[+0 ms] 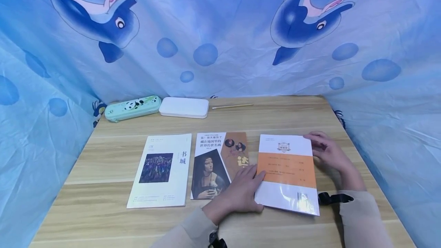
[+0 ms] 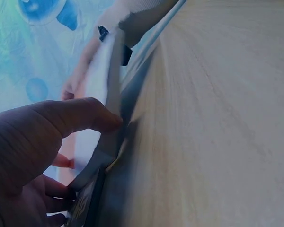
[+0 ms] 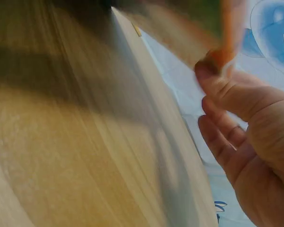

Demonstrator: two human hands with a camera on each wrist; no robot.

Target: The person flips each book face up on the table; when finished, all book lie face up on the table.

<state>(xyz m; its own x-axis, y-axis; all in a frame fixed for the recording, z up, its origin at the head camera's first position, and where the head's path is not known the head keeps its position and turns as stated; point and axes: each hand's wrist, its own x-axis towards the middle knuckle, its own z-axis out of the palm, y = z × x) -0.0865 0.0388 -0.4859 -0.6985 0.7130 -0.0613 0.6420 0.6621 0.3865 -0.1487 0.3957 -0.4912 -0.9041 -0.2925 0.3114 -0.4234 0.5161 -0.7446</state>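
Observation:
A white book with an orange band [image 1: 286, 198] lies at the right of the row, back cover up, slightly raised off the table. My left hand [image 1: 241, 192] holds its left edge. In the left wrist view the thumb presses the book's edge [image 2: 114, 94] and a fingertip touches the cover; the other fingers are by the neighbouring book. At the upper right corner, my right hand [image 1: 329, 156] pinches the book between thumb and fingers, its lower fingers loose in the right wrist view. Partly under my left hand is a book with a portrait cover [image 1: 210, 163].
A white book with a dark square picture [image 1: 156, 167] lies at the left. Along the back of the wooden table [image 1: 275, 119] are a green panda pencil case [image 1: 134, 108], a white case [image 1: 184, 107] and a thin stick [image 1: 232, 106]. Blue dolphin-print cloth hangs around.

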